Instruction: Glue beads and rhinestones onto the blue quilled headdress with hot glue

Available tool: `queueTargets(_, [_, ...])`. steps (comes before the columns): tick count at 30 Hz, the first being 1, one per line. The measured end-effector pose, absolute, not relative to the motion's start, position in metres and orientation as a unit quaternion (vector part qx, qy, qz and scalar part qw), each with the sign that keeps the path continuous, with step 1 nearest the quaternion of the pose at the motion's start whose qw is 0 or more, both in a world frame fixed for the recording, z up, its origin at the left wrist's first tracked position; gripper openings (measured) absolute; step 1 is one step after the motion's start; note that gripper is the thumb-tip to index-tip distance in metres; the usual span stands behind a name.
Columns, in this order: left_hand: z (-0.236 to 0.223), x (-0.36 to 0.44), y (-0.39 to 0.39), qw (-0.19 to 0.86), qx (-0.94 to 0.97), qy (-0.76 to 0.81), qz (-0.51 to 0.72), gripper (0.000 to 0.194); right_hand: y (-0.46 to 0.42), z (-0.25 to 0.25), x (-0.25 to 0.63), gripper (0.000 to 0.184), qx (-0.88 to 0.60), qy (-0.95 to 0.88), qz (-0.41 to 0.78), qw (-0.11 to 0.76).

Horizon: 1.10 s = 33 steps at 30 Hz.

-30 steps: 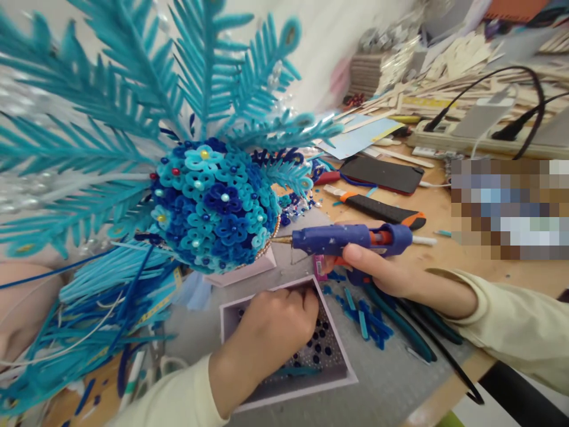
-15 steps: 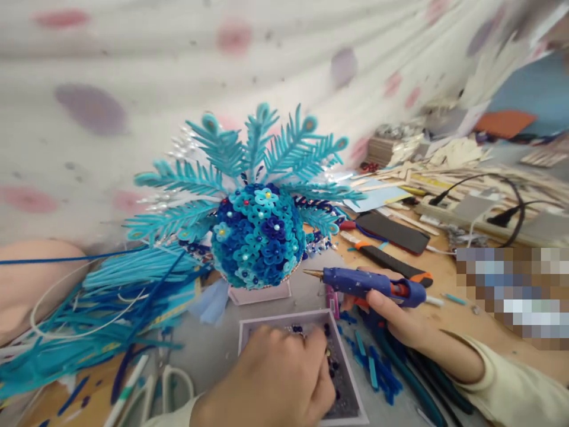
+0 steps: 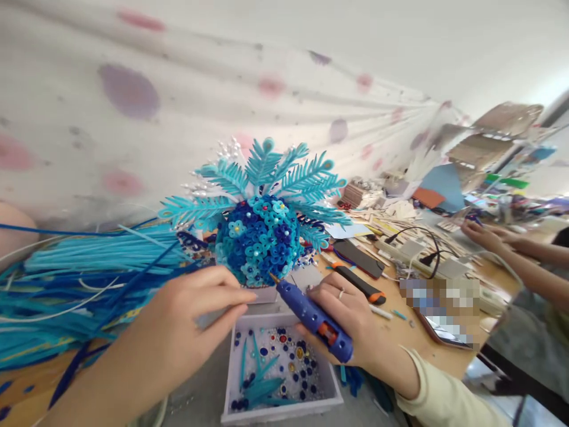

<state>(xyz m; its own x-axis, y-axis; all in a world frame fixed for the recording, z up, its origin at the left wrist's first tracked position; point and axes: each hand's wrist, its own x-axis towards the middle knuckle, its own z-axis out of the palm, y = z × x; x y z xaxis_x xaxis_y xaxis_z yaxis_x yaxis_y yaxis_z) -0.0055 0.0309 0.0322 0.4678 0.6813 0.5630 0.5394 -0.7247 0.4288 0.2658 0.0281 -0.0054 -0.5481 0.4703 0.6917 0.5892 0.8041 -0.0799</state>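
Observation:
A dome of blue and teal flowers with pearl centres (image 3: 262, 240), topped by teal feather-like fronds, stands on the table in the head view. My right hand (image 3: 351, 323) is wrapped round a blue glue gun (image 3: 313, 320), whose brass tip touches the dome's lower right edge. My left hand (image 3: 178, 329) is lifted just left of the dome's base, thumb and forefinger pinched together near it; whatever sits between them is too small to name. Below both hands lies a pale tray (image 3: 231, 379) with beads and teal pieces.
Bundles of teal and blue strips (image 3: 84, 279) lie at the left. Behind the dome are a black phone (image 3: 358, 258), an orange-and-black knife (image 3: 360, 284), a power strip with black cables (image 3: 413, 249) and wood scraps. Another person's hands (image 3: 484, 234) work at the far right.
My left hand has lifted out of the bead tray up to the dome's base. My right hand has swung the glue gun's tip onto the dome. The view has pulled back and tilted up.

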Motion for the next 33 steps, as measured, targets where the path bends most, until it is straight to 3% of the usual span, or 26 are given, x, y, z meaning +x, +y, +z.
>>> queueTargets(6, [0.0314,-0.0137,0.0414,0.065,0.792,0.412,0.446,0.010,0.0282,-0.0052,0.2608,0.019,-0.345,-0.865,-0.112,0.347])
queueTargets(17, [0.0368,-0.0153,0.0405,0.041,0.792,0.406,0.453,0.015,0.0247,-0.0039,0.2568,0.030,-0.375,-0.858,-0.125,0.327])
queueTargets(33, [0.0375,-0.0144,0.0372,0.072,0.785,0.438,0.432,0.015,0.0217,-0.0036,0.2559,0.027,-0.388,-0.858,-0.108,0.319])
